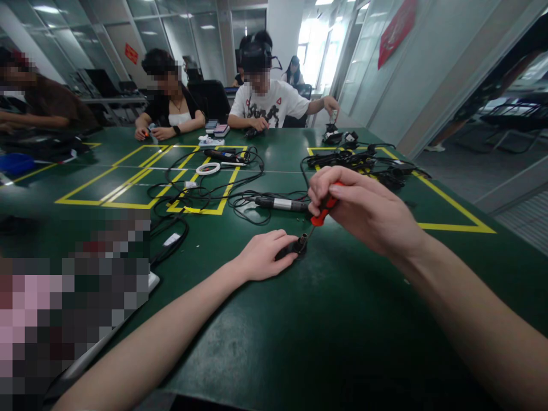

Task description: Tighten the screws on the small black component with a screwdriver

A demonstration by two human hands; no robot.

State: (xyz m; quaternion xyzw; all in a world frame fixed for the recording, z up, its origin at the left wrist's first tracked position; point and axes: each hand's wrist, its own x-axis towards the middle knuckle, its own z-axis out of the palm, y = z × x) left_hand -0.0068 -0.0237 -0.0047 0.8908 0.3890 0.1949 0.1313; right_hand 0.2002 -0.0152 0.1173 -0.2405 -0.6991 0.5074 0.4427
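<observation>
My left hand lies on the green table with its fingers closed over a small black part, pinning it down. My right hand is closed round a red-handled screwdriver, held upright with its tip pointing down at the end of the black part. Just behind both hands lies a black tool with a silver band, its cable trailing off to the left.
Tangled black cables and a white ring lie among yellow tape lines. More black gear sits at the far right. Three people sit along the far and left edges. A blurred patch covers the near left.
</observation>
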